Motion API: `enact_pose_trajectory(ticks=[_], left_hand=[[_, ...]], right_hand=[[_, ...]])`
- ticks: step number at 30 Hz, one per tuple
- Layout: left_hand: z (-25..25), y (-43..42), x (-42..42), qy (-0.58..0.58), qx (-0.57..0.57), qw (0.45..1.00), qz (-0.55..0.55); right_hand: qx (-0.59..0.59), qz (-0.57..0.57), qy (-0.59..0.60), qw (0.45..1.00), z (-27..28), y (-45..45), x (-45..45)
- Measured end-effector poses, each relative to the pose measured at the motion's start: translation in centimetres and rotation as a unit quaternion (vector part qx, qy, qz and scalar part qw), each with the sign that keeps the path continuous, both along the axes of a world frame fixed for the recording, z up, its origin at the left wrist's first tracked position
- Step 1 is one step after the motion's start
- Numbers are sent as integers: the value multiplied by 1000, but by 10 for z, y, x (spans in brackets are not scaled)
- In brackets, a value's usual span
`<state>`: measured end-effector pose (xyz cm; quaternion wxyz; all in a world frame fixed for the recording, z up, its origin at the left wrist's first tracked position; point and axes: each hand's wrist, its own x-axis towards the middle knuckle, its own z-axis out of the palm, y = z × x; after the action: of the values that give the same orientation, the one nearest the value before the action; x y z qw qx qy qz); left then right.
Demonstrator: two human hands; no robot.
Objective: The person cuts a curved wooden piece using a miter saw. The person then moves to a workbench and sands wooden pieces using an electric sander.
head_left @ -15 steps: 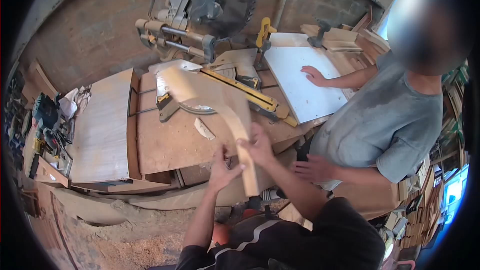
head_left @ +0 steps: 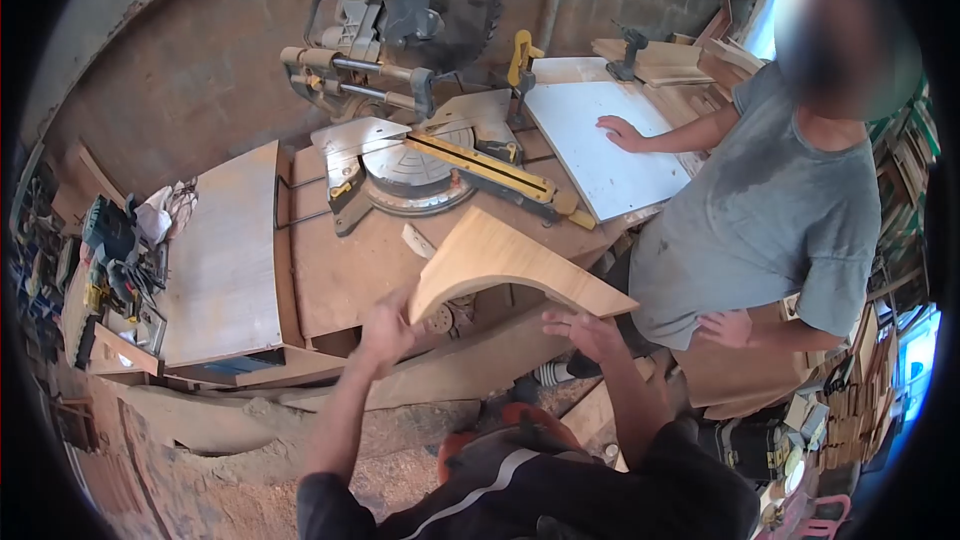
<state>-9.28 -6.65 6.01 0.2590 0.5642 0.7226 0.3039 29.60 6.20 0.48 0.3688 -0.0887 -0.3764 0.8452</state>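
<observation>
A pale, curved wooden piece (head_left: 505,252) with an arched inner edge is held up in front of the bench. My left hand (head_left: 388,328) is closed around its left end. Just below its right arm is my right hand (head_left: 592,336), fingers apart and not wrapped around the wood; whether the fingertips touch it I cannot tell. Beyond the piece stands a mitre saw (head_left: 420,165), its toothed blade (head_left: 465,5) raised. A small wood offcut (head_left: 417,240) lies on the bench, partly behind the held piece.
On the right stands another person (head_left: 760,210), one hand (head_left: 622,132) on a white board (head_left: 610,165) and the other by the waist. A drill (head_left: 628,55) stands at the back. Power tools (head_left: 110,230) crowd the far left beside a wide panel (head_left: 222,260).
The curved wooden piece has turned from upright to lying across my view, lower and nearer. My hands have spread apart, and my right hand has come off its grip.
</observation>
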Motion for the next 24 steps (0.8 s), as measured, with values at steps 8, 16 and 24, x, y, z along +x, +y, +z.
enact_pose_trajectory(ticks=[8,16,24], left_hand=[[9,158,-36,216,30,972,-84],[-52,302,9,328,81,940,41],[-72,351,34,332,9,943,14]], right_hand=[[-168,-144,-145,964,-20,49,31],[-135,-272,-179,936,-31,134,-18],[-203,-275,-142,929,-33,188,-30]])
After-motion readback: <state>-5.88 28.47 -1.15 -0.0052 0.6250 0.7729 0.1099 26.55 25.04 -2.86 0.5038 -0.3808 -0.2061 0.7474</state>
